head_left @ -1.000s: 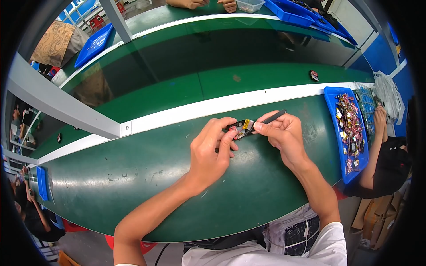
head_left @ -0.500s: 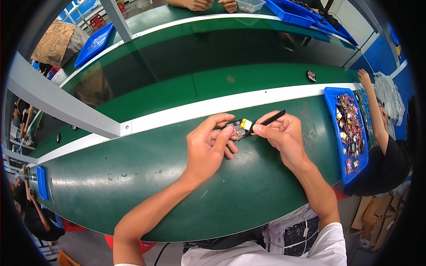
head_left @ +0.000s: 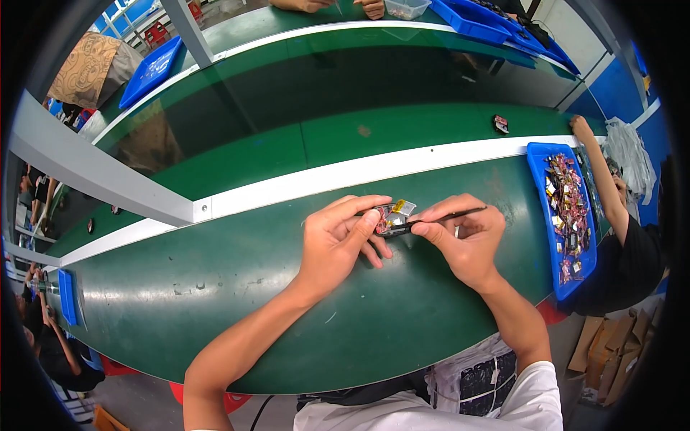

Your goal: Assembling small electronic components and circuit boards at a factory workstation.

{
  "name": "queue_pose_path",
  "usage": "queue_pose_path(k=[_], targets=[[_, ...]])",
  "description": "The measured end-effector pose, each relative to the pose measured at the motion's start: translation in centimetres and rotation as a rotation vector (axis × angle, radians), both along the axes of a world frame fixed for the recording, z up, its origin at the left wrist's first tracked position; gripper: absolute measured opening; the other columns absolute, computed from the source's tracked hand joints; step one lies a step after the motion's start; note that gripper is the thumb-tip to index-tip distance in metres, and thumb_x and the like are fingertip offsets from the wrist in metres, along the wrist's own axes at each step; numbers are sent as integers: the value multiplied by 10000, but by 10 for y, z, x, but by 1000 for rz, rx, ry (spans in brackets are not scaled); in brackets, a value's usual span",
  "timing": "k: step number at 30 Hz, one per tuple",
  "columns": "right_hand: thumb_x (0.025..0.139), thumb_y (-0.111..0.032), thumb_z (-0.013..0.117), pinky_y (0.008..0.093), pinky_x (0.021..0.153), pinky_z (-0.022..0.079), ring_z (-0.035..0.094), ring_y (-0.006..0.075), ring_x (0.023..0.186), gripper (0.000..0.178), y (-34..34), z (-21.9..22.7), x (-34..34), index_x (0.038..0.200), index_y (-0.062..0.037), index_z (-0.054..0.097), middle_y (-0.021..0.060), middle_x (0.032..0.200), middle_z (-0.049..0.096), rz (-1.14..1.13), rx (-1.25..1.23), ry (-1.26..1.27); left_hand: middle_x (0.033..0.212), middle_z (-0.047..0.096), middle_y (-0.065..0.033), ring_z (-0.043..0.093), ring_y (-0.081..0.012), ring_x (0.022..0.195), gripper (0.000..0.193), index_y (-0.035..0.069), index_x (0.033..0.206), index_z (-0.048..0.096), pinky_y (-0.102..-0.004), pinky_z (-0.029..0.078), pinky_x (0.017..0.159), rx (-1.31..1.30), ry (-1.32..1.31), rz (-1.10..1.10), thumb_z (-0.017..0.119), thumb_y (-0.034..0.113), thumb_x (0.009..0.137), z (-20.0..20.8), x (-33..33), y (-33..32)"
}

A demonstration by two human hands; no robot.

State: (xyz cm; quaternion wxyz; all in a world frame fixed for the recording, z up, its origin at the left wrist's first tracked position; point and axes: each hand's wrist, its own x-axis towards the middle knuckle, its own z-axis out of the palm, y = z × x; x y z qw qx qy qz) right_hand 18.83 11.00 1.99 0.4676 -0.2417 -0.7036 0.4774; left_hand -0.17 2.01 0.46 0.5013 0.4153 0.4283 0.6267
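Note:
My left hand (head_left: 332, 241) holds a small black oval device housing (head_left: 392, 232) between thumb and fingers, above the green tabletop. Thin reddish wires show inside it, near my thumb tip. A silver battery pouch with a yellow end (head_left: 404, 207) stands tilted up out of the housing. My right hand (head_left: 467, 241) pinches slim black tweezers (head_left: 468, 212), whose back end points right. Their tips reach the housing's right side beneath the battery; I cannot make out exactly what they touch.
A blue tray (head_left: 537, 194) full of batteries and wired parts stands to the right, beside a co-worker's arm (head_left: 609, 183). Beyond the white rail runs a green conveyor belt (head_left: 277, 154) carrying a small device (head_left: 501, 124). A grey post (head_left: 108, 165) rises on the left.
My right hand has turned, bringing the tweezers from a steep slant to nearly level. The battery now tilts up more from the housing. The belt has carried its device slightly left.

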Motion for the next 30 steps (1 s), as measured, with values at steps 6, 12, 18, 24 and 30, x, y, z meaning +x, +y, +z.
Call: queue_pose_path(k=[6,12,18,24,30], targets=[[744,45,848,188,410,350,569,38,489,115,-5,4,-3,814,-15,778,96,823,783,-14,223,-39,980,617,-136,725,-222,707,269,-93,1240,652,-282,615,540,3,-13,38,555,69,1048,2,1,-2],[792,20,843,191,472,396,613,64,552,124,-6,9,1,835,-14,732,153,837,776,30,265,-119,951,631,-135,719,-214,684,248,-81,1229,665,-282,610,530,32,-7,66,555,39,1041,-1,2,-3],[777,31,844,205,494,444,685,113,580,137,-8,12,1,834,-23,732,145,811,776,23,315,-136,960,641,-136,722,-217,687,245,-77,1227,668,-281,606,527,52,10,79,561,32,1036,-2,2,-3],[783,-7,838,204,459,385,649,86,511,122,-7,7,2,853,-73,762,77,830,793,16,410,-159,950,624,-157,720,-254,670,256,-108,1226,655,-300,617,509,34,36,97,533,29,1046,2,3,-3],[773,-5,843,201,458,372,624,74,490,136,-7,6,0,859,-74,764,71,831,793,-3,426,-142,955,630,-161,722,-252,669,255,-117,1215,655,-299,611,504,32,23,101,534,34,1048,1,2,-3]])
